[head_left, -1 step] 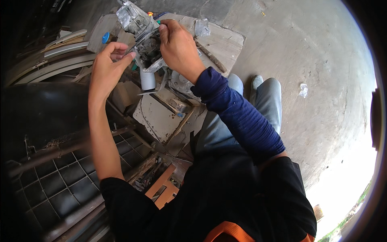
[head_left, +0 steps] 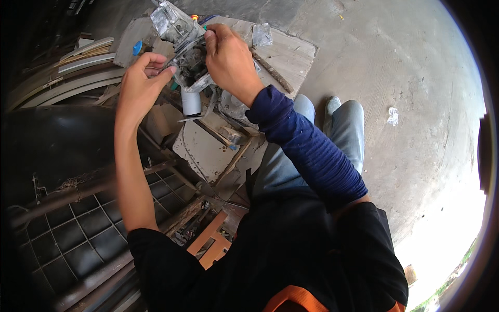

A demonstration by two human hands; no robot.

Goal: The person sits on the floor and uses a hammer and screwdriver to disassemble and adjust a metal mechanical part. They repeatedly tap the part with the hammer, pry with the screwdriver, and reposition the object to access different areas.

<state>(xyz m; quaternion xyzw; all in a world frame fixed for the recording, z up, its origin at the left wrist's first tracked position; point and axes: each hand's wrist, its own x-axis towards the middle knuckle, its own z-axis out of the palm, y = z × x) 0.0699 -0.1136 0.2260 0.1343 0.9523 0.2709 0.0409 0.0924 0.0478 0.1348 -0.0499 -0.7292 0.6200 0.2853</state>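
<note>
A dusty grey cast-metal machine (head_left: 192, 58) with a dark, open hollow stands at the upper middle, a board beneath and behind it. At its left corner my left hand (head_left: 143, 83) has thumb and bent fingers drawn together on the edge; whether something thin sits between them is hidden. My right hand (head_left: 231, 63), above a dark blue sleeve, is closed on the right edge of the hollow, its thumb up and its other fingertips out of sight. Under the hollow hangs a pale grey cylinder (head_left: 191, 103). A red-and-yellow knob (head_left: 195, 17) shows behind the casing.
A round stick (head_left: 273, 72) and a clear plastic bag (head_left: 261, 35) lie on the board, right of the machine. Wood strips (head_left: 88, 65) and a blue knob (head_left: 137, 48) are at left. Wire mesh (head_left: 86, 239) and an orange slotted piece (head_left: 213, 240) fill the lower left.
The whole view has shifted very slightly. Both hands keep their places on the machine.
</note>
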